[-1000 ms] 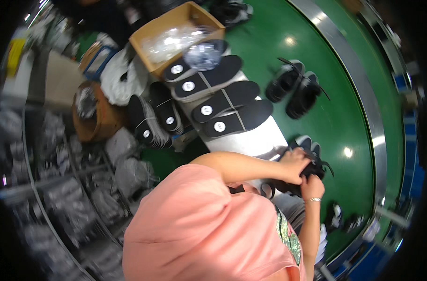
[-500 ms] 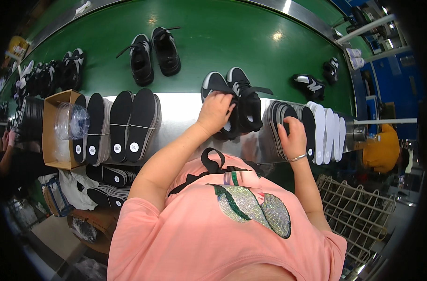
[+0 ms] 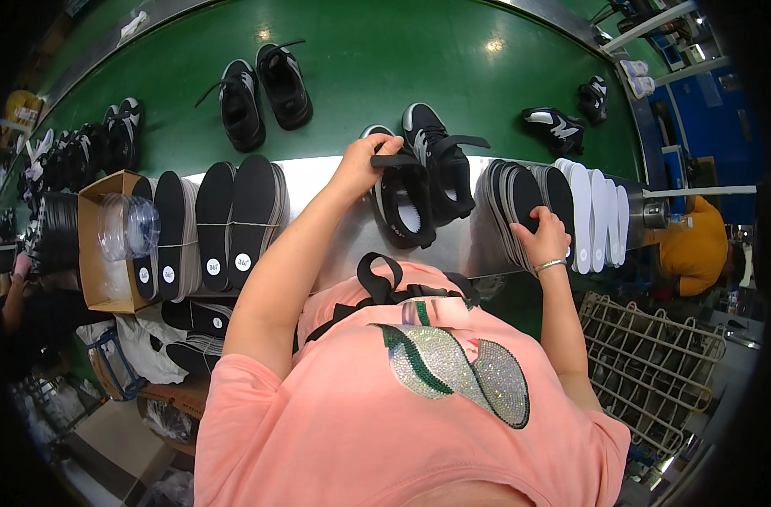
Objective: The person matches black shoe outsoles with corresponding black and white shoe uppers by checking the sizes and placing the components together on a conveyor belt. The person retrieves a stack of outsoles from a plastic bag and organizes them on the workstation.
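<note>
Two black sneakers with silver-grey toes stand in front of me at the metal edge. My left hand (image 3: 362, 171) is closed on the upper front of the left sneaker (image 3: 400, 201), by its black tongue or strap; the fingertips are partly hidden. That sneaker's opening faces me and shows a white inside. Beside it, the right sneaker (image 3: 443, 173) stands untouched, its strap sticking out to the right. At the right, my right hand (image 3: 544, 240) has its thumb and fingers curled on the near end of a black insole (image 3: 514, 193) on top of a stack.
White insoles (image 3: 590, 215) stand right of the black ones. Bundled black insoles (image 3: 254, 207) and a cardboard box (image 3: 102, 253) with clear plastic lie left. More black sneakers (image 3: 282, 84) sit on the green surface (image 3: 360, 59). A wire rack (image 3: 647, 372) stands lower right.
My left hand has moved from the left sneaker's opening up to its tongue area, uncovering the white inside. My right hand has shifted slightly toward the near end of the black insole stack.
</note>
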Available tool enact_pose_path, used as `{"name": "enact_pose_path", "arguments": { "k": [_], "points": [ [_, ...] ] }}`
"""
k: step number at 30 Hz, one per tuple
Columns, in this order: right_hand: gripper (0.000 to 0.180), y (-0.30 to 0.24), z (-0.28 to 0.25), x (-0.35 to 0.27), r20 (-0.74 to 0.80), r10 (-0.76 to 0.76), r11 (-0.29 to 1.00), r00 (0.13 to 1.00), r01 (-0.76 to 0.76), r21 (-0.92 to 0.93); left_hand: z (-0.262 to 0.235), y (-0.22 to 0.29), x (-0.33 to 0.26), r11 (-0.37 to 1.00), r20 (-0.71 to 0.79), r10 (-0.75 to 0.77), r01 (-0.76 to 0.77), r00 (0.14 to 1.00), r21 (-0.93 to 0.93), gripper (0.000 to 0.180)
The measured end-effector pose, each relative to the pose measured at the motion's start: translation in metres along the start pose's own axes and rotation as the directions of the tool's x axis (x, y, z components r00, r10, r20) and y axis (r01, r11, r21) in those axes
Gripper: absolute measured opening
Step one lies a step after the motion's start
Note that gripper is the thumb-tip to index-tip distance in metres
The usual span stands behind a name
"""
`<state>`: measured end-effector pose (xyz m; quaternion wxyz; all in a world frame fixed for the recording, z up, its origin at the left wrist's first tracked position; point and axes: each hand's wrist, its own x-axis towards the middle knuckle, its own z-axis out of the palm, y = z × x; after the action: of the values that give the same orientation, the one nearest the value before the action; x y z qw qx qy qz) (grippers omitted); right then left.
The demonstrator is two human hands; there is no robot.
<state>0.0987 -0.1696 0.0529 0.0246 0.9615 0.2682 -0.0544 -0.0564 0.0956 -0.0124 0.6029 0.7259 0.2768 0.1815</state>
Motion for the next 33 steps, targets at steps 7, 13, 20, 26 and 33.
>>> {"name": "enact_pose_path", "arguments": {
  "k": [7, 13, 20, 26, 33],
  "points": [
    [0.017, -0.04, -0.047, -0.015, -0.345, -0.474, 0.712, 0.81, 0.583, 0.391, 0.01, -0.007, -0.003, 0.999, -0.208, -0.048, 0.046, 0.977, -0.015, 0.045],
    [0.004, -0.124, -0.011, -0.021, 0.068, -0.839, 0.53, 0.54, 0.839, -0.125, 0.018, -0.003, -0.009, 0.992, -0.284, -0.028, 0.062, 0.958, 0.112, 0.048],
    [0.016, -0.147, 0.027, -0.005, 0.024, -0.736, 0.674, 0.676, 0.731, 0.107, 0.021, 0.002, -0.014, 0.968, -0.332, -0.081, 0.153, 0.94, 0.197, 0.045],
    [0.027, -0.117, -0.023, -0.027, 0.296, -0.652, 0.705, 0.698, 0.702, -0.102, 0.02, 0.004, -0.017, 0.959, -0.347, -0.047, 0.139, 0.937, 0.245, 0.045],
    [0.012, -0.138, -0.01, -0.018, 0.196, -0.76, 0.619, 0.62, 0.782, -0.074, 0.019, 0.002, -0.019, 0.97, -0.302, -0.066, 0.132, 0.951, 0.204, 0.045]
  ]
}}
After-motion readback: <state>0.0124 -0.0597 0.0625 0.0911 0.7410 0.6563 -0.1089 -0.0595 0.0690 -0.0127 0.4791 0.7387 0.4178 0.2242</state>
